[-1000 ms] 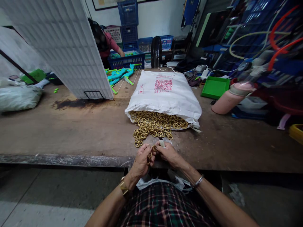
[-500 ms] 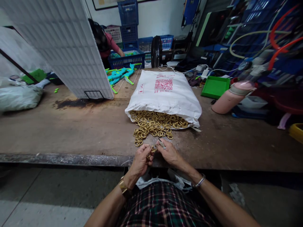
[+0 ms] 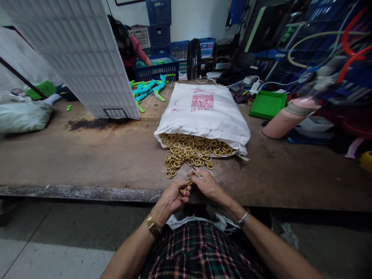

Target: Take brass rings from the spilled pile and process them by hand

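Observation:
At the table's front edge my left hand (image 3: 176, 194) is closed around brass-coloured rings (image 3: 183, 190), pinching one between thumb and fingers. My right hand (image 3: 207, 182) meets it from the right, closed on a small blade (image 3: 197, 173) whose pale metal shows above the fingers. The blade's tip is hidden, so whether it touches the ring I cannot tell. Just beyond my hands lies a loose pile of rings (image 3: 188, 155), spilling from the mouth of a white woven sack (image 3: 203, 116) with red print.
A white corrugated panel (image 3: 87, 58) stands on the left, with blue and green toy bows (image 3: 149, 90) behind it. On the right are a green tray (image 3: 267, 104) and a pink bottle (image 3: 286, 120). A co-worker's arm (image 3: 142, 52) reaches into a blue crate (image 3: 157, 71).
My left hand has turned and its fingers have loosened slightly, showing more of the rings in it. My right hand stays close with the blade. The view has shifted slightly.

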Demonstrator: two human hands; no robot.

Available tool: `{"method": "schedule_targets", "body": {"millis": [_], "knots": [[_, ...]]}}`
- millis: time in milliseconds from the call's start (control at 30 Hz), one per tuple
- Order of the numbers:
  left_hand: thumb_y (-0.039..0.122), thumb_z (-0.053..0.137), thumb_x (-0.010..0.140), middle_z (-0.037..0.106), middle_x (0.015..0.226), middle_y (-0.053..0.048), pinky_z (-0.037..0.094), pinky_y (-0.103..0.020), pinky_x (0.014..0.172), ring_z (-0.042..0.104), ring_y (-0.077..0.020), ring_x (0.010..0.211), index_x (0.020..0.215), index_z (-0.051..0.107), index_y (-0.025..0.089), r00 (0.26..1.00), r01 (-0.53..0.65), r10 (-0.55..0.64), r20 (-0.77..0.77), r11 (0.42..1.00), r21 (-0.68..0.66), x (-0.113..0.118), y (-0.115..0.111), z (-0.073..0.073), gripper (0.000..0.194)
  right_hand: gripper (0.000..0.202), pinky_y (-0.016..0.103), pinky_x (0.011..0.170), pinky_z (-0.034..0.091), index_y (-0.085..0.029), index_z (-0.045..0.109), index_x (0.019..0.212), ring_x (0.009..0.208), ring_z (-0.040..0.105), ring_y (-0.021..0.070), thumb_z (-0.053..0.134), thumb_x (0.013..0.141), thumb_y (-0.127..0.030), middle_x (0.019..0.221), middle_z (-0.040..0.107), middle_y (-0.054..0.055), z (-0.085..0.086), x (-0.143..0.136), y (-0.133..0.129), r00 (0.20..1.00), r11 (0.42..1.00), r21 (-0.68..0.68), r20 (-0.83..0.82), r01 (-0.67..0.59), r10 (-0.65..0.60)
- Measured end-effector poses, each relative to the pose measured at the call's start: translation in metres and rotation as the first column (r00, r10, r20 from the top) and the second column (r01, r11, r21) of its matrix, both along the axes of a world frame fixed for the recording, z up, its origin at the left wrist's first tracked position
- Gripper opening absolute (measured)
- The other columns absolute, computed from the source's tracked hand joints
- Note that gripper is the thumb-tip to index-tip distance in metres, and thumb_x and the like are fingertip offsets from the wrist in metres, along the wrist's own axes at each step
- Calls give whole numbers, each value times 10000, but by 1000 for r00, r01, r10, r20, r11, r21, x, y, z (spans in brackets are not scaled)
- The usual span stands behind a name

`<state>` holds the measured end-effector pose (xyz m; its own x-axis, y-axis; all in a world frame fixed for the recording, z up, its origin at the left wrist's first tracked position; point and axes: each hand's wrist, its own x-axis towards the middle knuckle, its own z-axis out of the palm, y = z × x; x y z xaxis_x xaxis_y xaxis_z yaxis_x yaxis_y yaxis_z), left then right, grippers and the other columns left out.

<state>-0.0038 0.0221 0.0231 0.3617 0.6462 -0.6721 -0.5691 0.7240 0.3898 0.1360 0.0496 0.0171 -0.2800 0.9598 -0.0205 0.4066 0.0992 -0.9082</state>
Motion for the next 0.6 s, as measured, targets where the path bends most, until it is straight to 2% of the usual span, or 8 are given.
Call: {"method": "schedule_targets", "body": {"millis": [67, 200, 367, 500, 600], "knots": [[109, 463, 793, 466, 514, 25, 157, -104, 329, 333, -12, 324, 726, 498, 119, 996, -5, 14, 92, 995, -98, 0, 3, 3, 76, 189, 232, 603, 365, -181, 565, 755, 640, 491, 119, 448, 792, -325, 678, 555, -17, 2, 0, -1, 999, 999, -23, -41, -23, 22], [98, 369, 834, 433, 510, 30, 162, -101, 323, 314, -12, 320, 712, 485, 119, 986, -27, 49, 156, 990, -139, 1, 4, 6, 170, 203, 235, 641, 396, -179, 587, 838, 673, 524, 124, 499, 777, -352, 710, 588, -15, 5, 0, -4, 989, 991, -86, -117, -100, 90], [126, 409, 820, 432, 533, 18, 178, -100, 316, 329, -20, 339, 725, 497, 118, 939, -24, 85, 333, 983, -183, 3, -1, 0, 130, 208, 241, 631, 396, -173, 586, 764, 659, 508, 124, 499, 770, -362, 692, 578, -12, 9, 1, -6, 987, 988, -140, -153, -70, 49], [118, 457, 786, 437, 551, 16, 190, -95, 322, 338, -20, 358, 721, 495, 118, 933, -3, 68, 353, 983, -181, 2, -2, -5, 76, 215, 236, 595, 388, -175, 566, 704, 622, 491, 117, 474, 790, -350, 648, 571, -14, 10, 0, -6, 989, 985, -162, -143, -51, 28], [103, 459, 771, 443, 564, 10, 183, -92, 325, 341, -16, 364, 708, 490, 112, 938, 7, 56, 343, 984, -179, 1, -2, -6, 71, 231, 229, 574, 383, -177, 551, 676, 586, 475, 111, 463, 803, -349, 596, 554, -21, 8, -1, -7, 985, 985, -150, -162, -90, 65]]}}
